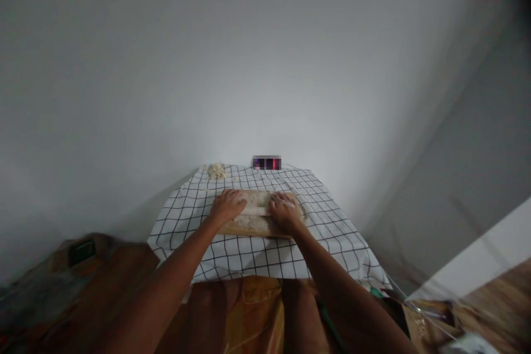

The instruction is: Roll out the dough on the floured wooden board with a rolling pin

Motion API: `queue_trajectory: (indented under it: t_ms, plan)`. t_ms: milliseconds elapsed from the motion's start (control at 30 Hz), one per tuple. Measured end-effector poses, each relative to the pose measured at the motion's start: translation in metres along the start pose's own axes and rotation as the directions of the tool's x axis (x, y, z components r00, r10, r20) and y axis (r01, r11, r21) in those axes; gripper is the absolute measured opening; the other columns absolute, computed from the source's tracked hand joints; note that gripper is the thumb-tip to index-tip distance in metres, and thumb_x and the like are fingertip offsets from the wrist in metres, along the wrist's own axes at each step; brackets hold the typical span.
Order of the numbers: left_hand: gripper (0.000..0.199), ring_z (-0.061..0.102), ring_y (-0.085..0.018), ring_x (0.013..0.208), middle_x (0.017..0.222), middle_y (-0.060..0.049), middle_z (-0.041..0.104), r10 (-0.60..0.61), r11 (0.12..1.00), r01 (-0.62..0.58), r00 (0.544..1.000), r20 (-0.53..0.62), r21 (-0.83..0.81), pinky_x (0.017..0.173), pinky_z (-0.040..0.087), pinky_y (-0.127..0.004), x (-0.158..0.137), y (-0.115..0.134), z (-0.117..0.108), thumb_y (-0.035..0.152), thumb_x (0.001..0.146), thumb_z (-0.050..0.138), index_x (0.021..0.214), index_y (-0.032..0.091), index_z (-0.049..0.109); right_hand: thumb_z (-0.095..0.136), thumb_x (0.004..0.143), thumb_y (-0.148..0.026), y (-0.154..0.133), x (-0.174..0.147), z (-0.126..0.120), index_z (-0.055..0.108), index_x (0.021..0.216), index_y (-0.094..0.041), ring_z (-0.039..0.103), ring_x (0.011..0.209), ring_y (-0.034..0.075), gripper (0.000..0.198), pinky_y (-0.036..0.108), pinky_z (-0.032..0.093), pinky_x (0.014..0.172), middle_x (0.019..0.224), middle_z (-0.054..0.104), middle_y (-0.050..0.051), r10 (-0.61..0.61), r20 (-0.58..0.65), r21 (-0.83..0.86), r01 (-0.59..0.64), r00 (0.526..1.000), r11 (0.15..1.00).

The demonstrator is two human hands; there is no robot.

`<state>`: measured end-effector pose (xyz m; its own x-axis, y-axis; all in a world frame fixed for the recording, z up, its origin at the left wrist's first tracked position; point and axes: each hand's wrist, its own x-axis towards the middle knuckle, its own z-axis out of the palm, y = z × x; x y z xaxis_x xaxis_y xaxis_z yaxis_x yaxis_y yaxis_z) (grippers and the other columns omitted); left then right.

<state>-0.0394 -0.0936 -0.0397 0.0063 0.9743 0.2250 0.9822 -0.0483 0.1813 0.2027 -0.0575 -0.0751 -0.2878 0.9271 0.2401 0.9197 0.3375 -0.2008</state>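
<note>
In the lower middle of the frame, both hands lie palm down on a pale roll (pixel 256 211), which is placed across a wooden board (pixel 238 229). The left hand (pixel 228 204) covers the left part of the roll, with its fingers close together and pointing forward; the right hand (pixel 284 206) covers the right part, its fingers a little bent. Whether the fingers are closed around the roll underneath, I cannot tell, because the backs of the hands hide it. Also I cannot tell if the roll is wood or dough. White marks are seen on the fingers of the right hand. The board rests on a cloth-covered worktop (pixel 336 227), and a heap of pale pieces (pixel 217 171) lies near the far left corner, behind the board. A small blurred box (pixel 266 163) is at the far edge, against the wall (pixel 265 66). In my judgement, the main risk is uneven pressure: if one hand pushes harder, the roll may turn crooked. The cloth (pixel 178 221) seems loose, so under a strong forward push it could wrinkle and let the board slide. Such a pull on the cloth might also disturb the heap or the box.
</note>
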Motion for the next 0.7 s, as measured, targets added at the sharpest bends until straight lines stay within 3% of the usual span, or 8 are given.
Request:
queue_trajectory:
  t_ms: [233, 400, 533, 700]
  plan:
    - [0.04, 0.061, -0.025, 0.155, 0.159, -0.006, 0.073, 0.081, 0.995, -0.082, 0.997, 0.014, 0.062, 0.131, 0.048, -0.04, -0.016, -0.006, -0.005, 0.035, 0.117, 0.05, 0.148, 0.028, 0.074, 0.036, 0.117, -0.036, -0.014, -0.023, -0.01, 0.071, 0.149, -0.014, 0.049, 0.161, 0.033, 0.052, 0.05, 0.035, 0.131, 0.172, 0.06, 0.02, -0.001, -0.056, 0.062, 0.005, 0.998, 0.998]
    - [0.04, 0.062, -0.024, 0.153, 0.158, -0.006, 0.074, 0.063, 0.996, -0.062, 0.998, -0.017, 0.072, 0.132, 0.047, -0.039, -0.015, -0.008, 0.001, 0.032, 0.117, 0.05, 0.148, 0.026, 0.074, 0.035, 0.118, -0.036, -0.018, -0.02, -0.018, 0.073, 0.144, -0.017, 0.054, 0.155, 0.037, 0.05, 0.056, 0.043, 0.123, 0.165, 0.064, 0.021, -0.048, -0.014, -0.004, 0.048, 0.999, 0.999]
    - [0.04, 0.06, -0.024, 0.155, 0.161, -0.006, 0.073, 0.063, 0.997, -0.062, 0.998, -0.019, 0.046, 0.131, 0.048, -0.039, -0.008, -0.009, 0.004, 0.033, 0.116, 0.049, 0.147, 0.027, 0.074, 0.034, 0.12, -0.041, -0.017, -0.009, -0.018, 0.072, 0.147, -0.021, 0.05, 0.16, 0.04, 0.051, 0.067, 0.039, 0.125, 0.168, 0.062, 0.021, -0.039, 0.055, -0.048, 0.042, 0.998, 0.998]
    - [0.036, 0.064, -0.026, 0.15, 0.156, -0.004, 0.076, 0.052, 0.998, -0.052, 0.999, -0.009, 0.02, 0.128, 0.05, -0.04, 0.011, -0.015, 0.008, 0.035, 0.116, 0.052, 0.142, 0.031, 0.075, 0.033, 0.121, -0.038, -0.013, 0.011, -0.013, 0.067, 0.157, -0.021, 0.053, 0.16, 0.031, 0.053, 0.057, 0.038, 0.129, 0.168, 0.064, 0.017, 0.003, 0.068, -0.039, 0.0, 0.998, 0.999]
